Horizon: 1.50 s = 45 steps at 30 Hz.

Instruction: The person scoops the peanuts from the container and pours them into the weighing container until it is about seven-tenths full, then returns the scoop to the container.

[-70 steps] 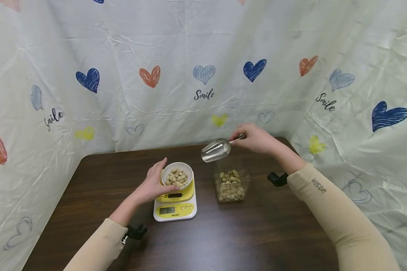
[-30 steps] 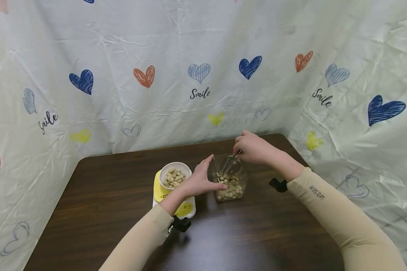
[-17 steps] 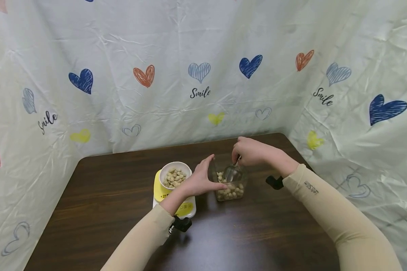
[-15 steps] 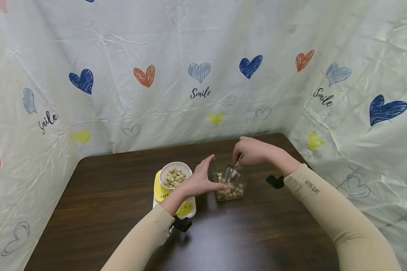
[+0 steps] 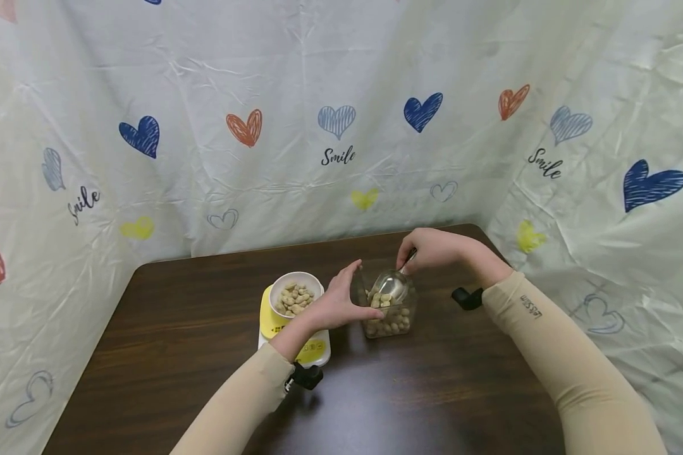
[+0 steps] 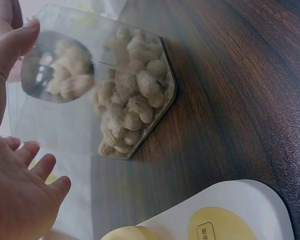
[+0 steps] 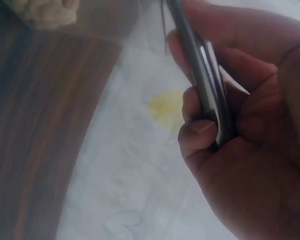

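Observation:
My left hand [image 5: 341,303] spans the upper part of a clear plastic container [image 6: 55,130], its thumb against the near wall and fingers along the left side. Unshelled peanuts [image 6: 130,95] fill the container's lower part. In my right hand [image 5: 432,249] I grip the handle of a metal scoop [image 5: 391,285], seen close in the right wrist view. The scoop's bowl is inside the container, tilted, with several peanuts in it. To the left, a white bowl [image 5: 276,292] with more peanuts stands on a yellow-and-white kitchen scale [image 5: 314,352]; my left forearm hides its display.
Everything stands on a dark wooden table [image 5: 193,328]. A white curtain [image 5: 284,189] printed with hearts hangs behind it and to both sides. My left forearm crosses low over the front of the scale.
My left hand has moved from the bowl to the container. My right hand has lowered the scoop into the peanuts; the scoop has since tilted up with peanuts in it.

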Available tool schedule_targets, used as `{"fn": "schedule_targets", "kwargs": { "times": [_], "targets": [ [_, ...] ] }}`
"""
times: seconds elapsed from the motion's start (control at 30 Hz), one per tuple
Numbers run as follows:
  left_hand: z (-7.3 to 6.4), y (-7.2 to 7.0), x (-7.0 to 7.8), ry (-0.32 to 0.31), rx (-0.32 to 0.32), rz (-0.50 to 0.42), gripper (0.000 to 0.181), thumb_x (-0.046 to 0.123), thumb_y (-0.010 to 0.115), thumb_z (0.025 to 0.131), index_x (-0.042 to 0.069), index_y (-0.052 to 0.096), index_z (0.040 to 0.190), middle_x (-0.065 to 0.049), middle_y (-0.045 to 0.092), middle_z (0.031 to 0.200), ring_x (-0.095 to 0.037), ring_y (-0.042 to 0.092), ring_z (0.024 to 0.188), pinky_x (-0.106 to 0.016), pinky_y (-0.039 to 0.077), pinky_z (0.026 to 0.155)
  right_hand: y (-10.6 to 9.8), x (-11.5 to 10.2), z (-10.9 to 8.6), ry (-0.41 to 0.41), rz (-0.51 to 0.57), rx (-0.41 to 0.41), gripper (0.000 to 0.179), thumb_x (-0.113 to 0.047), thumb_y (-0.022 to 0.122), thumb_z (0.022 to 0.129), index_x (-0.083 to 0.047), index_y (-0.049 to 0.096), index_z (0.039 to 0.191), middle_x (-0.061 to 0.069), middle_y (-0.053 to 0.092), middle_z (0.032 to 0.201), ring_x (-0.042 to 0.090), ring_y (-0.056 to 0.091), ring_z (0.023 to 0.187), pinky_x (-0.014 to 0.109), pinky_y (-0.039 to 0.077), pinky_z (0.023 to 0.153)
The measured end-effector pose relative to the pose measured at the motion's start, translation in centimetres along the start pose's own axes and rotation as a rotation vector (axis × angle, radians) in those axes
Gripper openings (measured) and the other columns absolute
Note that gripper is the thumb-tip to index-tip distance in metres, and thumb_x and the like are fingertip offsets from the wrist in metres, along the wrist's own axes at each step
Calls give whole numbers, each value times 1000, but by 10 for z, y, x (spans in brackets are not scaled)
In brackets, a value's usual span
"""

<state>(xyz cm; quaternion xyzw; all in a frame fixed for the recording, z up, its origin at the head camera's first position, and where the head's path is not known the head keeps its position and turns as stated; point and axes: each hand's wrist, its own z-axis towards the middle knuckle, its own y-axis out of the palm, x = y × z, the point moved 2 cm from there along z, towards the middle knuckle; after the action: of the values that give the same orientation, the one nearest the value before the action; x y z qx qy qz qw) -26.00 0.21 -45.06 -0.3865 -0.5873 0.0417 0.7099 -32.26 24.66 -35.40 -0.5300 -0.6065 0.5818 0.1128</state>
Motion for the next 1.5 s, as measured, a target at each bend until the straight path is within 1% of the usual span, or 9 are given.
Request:
{"fn": "schedule_targets", "kwargs": {
  "times": [0.13,0.23,0.4,0.5,0.6,0.73,0.93,1.23,1.5],
  "targets": [
    [1,1,-1,1,5,-5,120,53,88,75,23,14,165,-4,28,163,-25,22,151,-50,29,116,-4,9,-3,10,100,-12,11,-18,76,92,-20,79,103,-1,71,108,19,64,96,39,52,81],
    [2,1,-2,5,10,-9,120,52,88,75,23,15,165,-4,29,163,-25,23,151,-50,29,116,-6,15,-3,-5,132,-12,13,-19,76,92,-17,79,105,-1,72,107,20,64,96,38,52,82],
    [2,1,-3,7,7,-10,121,55,88,75,24,13,165,-3,27,164,-25,22,151,-50,29,116,-10,19,-2,-14,131,-16,15,-22,76,93,-18,79,106,-1,72,108,20,63,97,39,51,83],
    [2,1,-3,7,1,-17,121,56,87,75,26,12,165,-2,26,164,-25,20,151,-52,29,116,-13,20,-2,-6,134,-1,14,-22,76,93,-18,79,106,-1,71,107,21,62,96,40,51,83],
    [2,1,-3,6,-1,-20,121,56,87,75,27,12,165,-2,26,164,-25,20,152,-53,29,116,-17,20,-4,-13,157,16,16,-21,76,93,-15,78,107,2,71,106,22,62,95,41,51,83],
    [3,1,-3,9,0,-7,121,56,87,74,26,13,165,-2,27,164,-25,22,151,-51,30,115,-19,23,-6,-16,182,24,19,-22,77,93,-12,78,108,3,71,107,24,62,97,40,51,84],
    [3,2,-3,10,4,0,120,54,88,75,25,13,165,-3,27,164,-25,23,151,-51,29,116,-21,27,-8,-19,191,33,19,-24,77,92,-13,79,108,2,72,106,22,63,98,37,51,84],
    [2,2,-3,3,10,-1,121,55,88,74,25,14,165,-2,28,164,-25,23,151,-50,29,116,-24,34,-13,-18,224,53,21,-22,77,93,-10,78,109,4,72,108,22,63,98,44,50,88],
    [3,2,-4,10,11,3,122,58,88,73,26,14,164,-1,28,163,-24,23,150,-50,29,116,-20,40,-13,-15,268,61,23,-24,79,91,-10,78,109,4,73,107,22,63,98,39,51,87]
  ]
}}
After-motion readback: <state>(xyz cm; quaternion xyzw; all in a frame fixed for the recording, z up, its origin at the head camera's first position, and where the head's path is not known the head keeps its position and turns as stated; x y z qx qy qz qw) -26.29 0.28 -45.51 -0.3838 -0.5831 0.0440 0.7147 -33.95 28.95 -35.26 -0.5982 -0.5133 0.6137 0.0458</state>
